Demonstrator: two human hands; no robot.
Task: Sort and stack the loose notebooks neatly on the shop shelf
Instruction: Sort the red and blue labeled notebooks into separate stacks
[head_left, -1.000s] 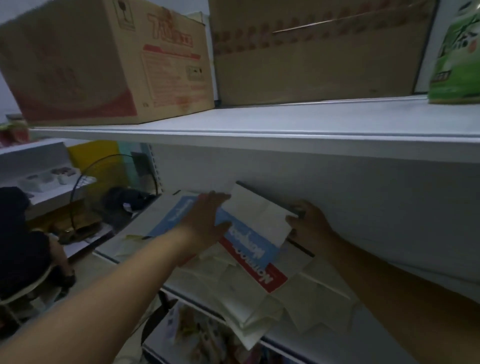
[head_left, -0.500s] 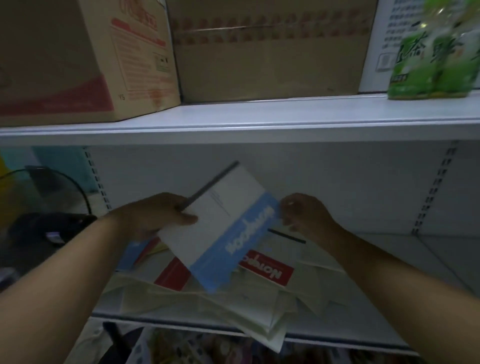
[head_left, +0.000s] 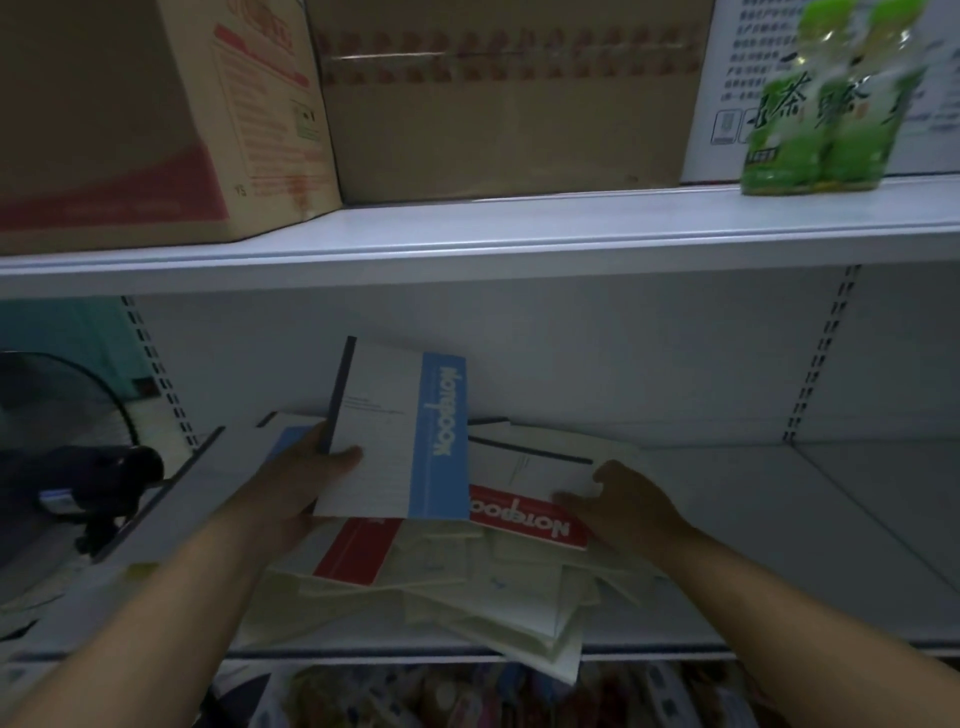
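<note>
Blue notebook (head_left: 395, 436) pulled free, red notebook (head_left: 519, 515) next.
My left hand (head_left: 306, 483) clamps it upright; my right hand (head_left: 631, 501) has dropped to the red one, grip unclear.

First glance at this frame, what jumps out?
The blue-banded notebook stands out, held up in the left hand mid-frame above the lower shelf. Under it sprawls a messy pile of notebooks, the right hand touching its red-banded notebook. A green bottle pack stands top right.

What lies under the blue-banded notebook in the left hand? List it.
Below the blue-banded notebook: a red-banded notebook, a second red cover, scattered pale notebooks. Whatever lies directly behind it is covered.
</note>
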